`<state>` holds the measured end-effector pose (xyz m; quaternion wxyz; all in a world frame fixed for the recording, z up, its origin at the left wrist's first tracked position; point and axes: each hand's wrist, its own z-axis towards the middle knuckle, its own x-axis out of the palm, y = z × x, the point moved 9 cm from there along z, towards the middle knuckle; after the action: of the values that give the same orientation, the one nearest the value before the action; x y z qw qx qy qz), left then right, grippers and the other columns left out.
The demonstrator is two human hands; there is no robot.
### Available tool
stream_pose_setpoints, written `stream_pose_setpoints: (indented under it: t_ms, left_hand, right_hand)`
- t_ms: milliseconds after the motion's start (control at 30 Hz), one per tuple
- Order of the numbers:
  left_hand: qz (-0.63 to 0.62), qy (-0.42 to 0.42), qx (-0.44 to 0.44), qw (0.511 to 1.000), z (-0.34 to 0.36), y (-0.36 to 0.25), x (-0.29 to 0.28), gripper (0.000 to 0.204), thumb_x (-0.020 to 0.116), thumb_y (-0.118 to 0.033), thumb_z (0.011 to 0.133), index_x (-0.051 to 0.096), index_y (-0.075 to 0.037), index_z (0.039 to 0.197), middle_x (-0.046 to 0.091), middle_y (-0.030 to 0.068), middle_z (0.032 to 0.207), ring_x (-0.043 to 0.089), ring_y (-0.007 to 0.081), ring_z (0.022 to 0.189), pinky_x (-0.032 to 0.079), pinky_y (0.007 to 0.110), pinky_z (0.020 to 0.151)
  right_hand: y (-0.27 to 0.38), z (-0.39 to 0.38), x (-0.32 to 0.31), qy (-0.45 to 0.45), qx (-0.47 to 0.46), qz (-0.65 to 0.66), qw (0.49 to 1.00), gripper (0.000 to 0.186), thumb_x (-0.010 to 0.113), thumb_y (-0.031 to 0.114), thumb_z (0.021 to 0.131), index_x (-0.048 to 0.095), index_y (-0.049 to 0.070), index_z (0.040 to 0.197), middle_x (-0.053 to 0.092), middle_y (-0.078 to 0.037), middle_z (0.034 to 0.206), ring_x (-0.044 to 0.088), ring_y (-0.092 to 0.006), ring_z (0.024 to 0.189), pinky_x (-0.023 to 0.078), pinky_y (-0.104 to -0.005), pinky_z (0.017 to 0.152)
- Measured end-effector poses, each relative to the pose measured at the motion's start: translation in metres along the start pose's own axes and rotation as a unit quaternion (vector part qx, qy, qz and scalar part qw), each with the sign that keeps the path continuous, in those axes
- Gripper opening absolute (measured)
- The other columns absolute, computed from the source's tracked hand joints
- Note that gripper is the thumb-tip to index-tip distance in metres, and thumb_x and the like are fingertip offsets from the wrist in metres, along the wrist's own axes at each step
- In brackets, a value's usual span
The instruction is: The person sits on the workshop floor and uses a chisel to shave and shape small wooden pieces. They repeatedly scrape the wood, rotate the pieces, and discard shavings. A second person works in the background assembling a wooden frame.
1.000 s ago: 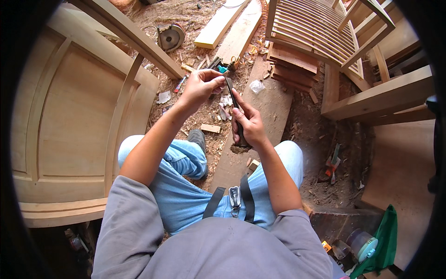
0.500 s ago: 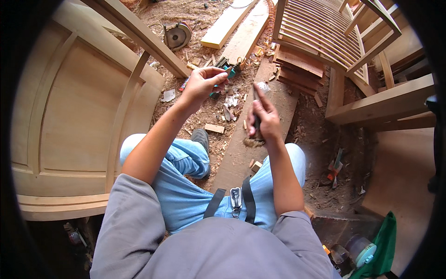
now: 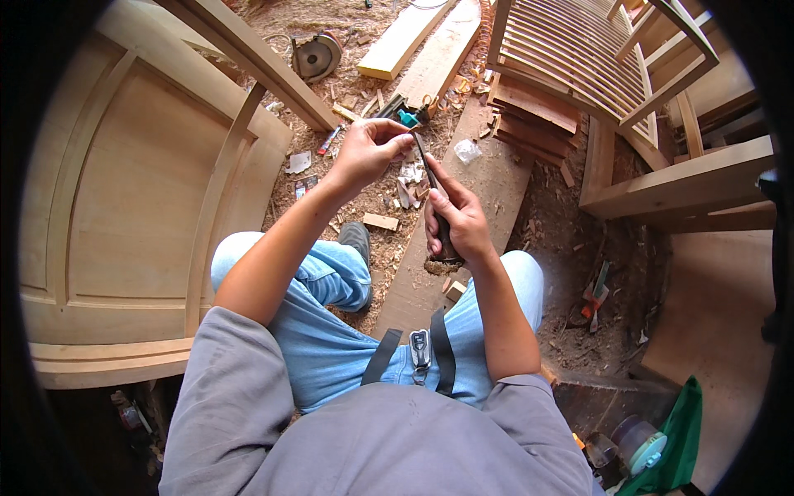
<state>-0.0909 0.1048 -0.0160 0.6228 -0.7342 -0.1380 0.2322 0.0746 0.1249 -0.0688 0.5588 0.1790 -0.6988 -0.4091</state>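
Observation:
My right hand (image 3: 460, 219) is wrapped round the handle of a dark, long chisel (image 3: 423, 155) with a frayed, brownish butt end. Its blade points up and away, and the tip meets the fingertips of my left hand (image 3: 374, 153). Between that thumb and forefinger is a small sliver, apparently wood, mostly hidden by the fingers. Both hands are held in front of my knees, above a brown board (image 3: 405, 289) lying between my legs.
A panelled wooden door (image 3: 153, 194) stands at my left. Slatted wooden framework (image 3: 571, 50) and stacked boards (image 3: 536, 132) are at the far right. A circular saw (image 3: 316, 58) and pale planks (image 3: 405, 41) lie on the shaving-strewn floor ahead. Orange-handled tool (image 3: 592, 304) rests at right.
My right hand has moved slightly left, bringing the chisel's tip from a gap away to the left fingertips. The blade now leans left. My left hand has barely moved.

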Motion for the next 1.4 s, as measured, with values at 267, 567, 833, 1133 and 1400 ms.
stream_pose_setpoints:
  t_ms: [267,567,833,1133,1400]
  left_hand:
    - [0.273,0.154,0.034,0.949,-0.047,-0.020,0.058,0.013,0.073,-0.010,0.088,0.075,0.002,0.094,0.075,0.0125,0.086,0.070,0.0162,0.078,0.057,0.031,0.074]
    - [0.127,-0.065,0.073,0.987,0.000,-0.002,-0.020,0.021,0.074,-0.015,0.090,0.075,0.002,0.102,0.076,0.0087,0.090,0.070,0.0109,0.080,0.055,0.026,0.075]
    - [0.264,-0.099,0.139,0.949,-0.013,-0.027,-0.009,0.018,0.075,-0.009,0.087,0.075,0.000,0.103,0.077,0.0113,0.090,0.074,0.0146,0.080,0.058,0.028,0.072]
    - [0.374,-0.095,0.201,0.900,-0.020,-0.034,-0.001,0.011,0.073,-0.002,0.081,0.074,0.001,0.092,0.075,0.0167,0.086,0.075,0.0230,0.077,0.058,0.033,0.071]
    - [0.437,0.001,0.177,0.882,-0.027,-0.030,0.022,0.006,0.070,0.000,0.079,0.073,0.000,0.083,0.072,0.0173,0.078,0.072,0.0275,0.071,0.057,0.036,0.070]
  right_hand:
    - [0.073,-0.014,-0.082,-0.406,-0.216,0.201,0.865,0.022,0.038,0.025,0.110,0.053,0.016,0.124,0.046,0.001,0.066,0.049,-0.0112,0.051,0.049,-0.0300,0.047]
    - [0.011,0.002,-0.060,-0.115,-0.071,0.008,0.991,0.055,0.048,0.014,0.106,0.033,0.023,0.158,0.051,-0.003,0.065,0.052,-0.0112,0.044,0.050,-0.0269,0.041]
    - [-0.003,0.009,0.006,-0.021,0.008,-0.024,0.999,0.056,0.049,0.013,0.105,0.030,0.013,0.159,0.050,-0.002,0.059,0.047,-0.0104,0.043,0.046,-0.0257,0.041]
    - [-0.036,0.010,-0.004,-0.055,0.042,-0.010,0.998,0.055,0.050,0.015,0.106,0.033,0.017,0.158,0.050,-0.003,0.063,0.049,-0.0112,0.044,0.046,-0.0257,0.041]
    - [0.000,0.031,-0.035,-0.293,0.007,0.432,0.853,0.035,0.046,0.034,0.107,0.043,0.011,0.081,0.050,-0.002,0.064,0.050,-0.0146,0.047,0.049,-0.0311,0.045]
